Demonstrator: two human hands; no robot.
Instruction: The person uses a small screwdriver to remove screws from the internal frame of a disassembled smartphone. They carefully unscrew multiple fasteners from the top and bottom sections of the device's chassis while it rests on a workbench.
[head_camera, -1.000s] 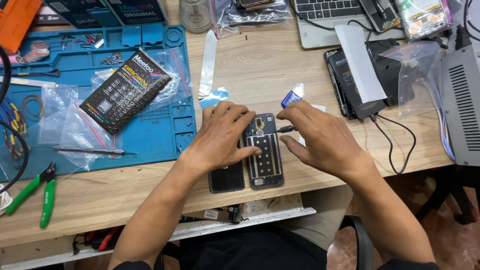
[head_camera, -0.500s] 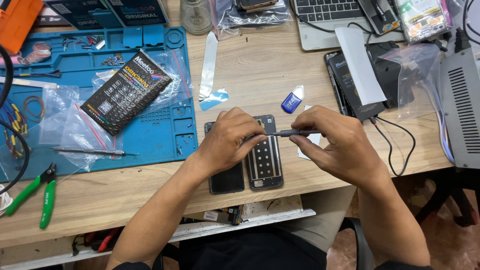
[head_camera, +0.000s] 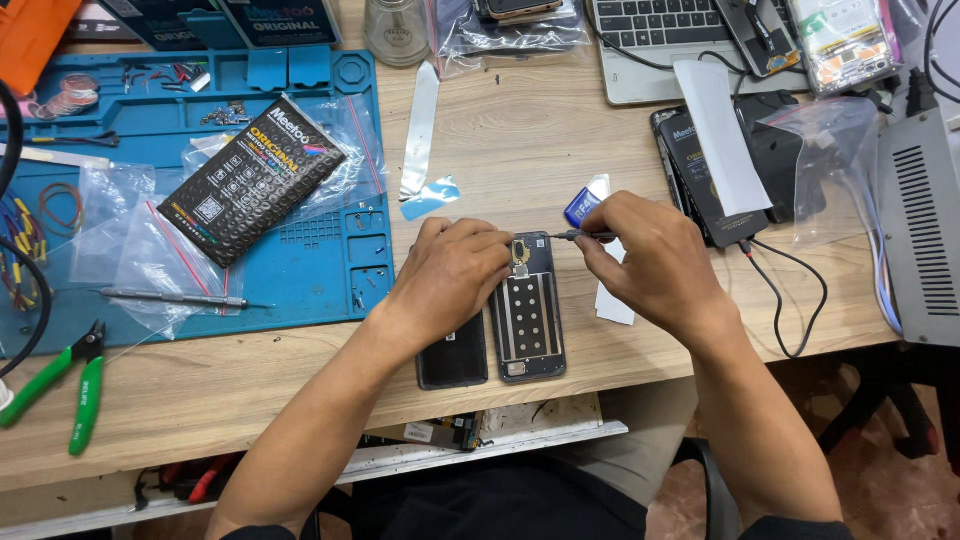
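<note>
An opened phone (head_camera: 528, 315) lies face down on the wooden table, its inner frame with several holes showing. My left hand (head_camera: 450, 275) rests on its upper left edge, fingertips at the camera area. A black back cover (head_camera: 453, 355) lies just left of the phone, partly under my left hand. My right hand (head_camera: 650, 260) holds thin tweezers (head_camera: 575, 236), their tip pointing left at the phone's top. A small blue piece (head_camera: 580, 207) sits just above my right hand.
A blue work mat (head_camera: 300, 270) at left carries a black packaged box (head_camera: 250, 180), plastic bags and a screwdriver (head_camera: 175, 297). Green pliers (head_camera: 85, 395) lie at the front left. A laptop (head_camera: 660, 40), black phones, cables and a grey device (head_camera: 925, 230) crowd the right.
My right hand with the tweezers has shifted slightly right and up, off the phone. My left hand stays on the phone's upper edge. The phone has not moved.
</note>
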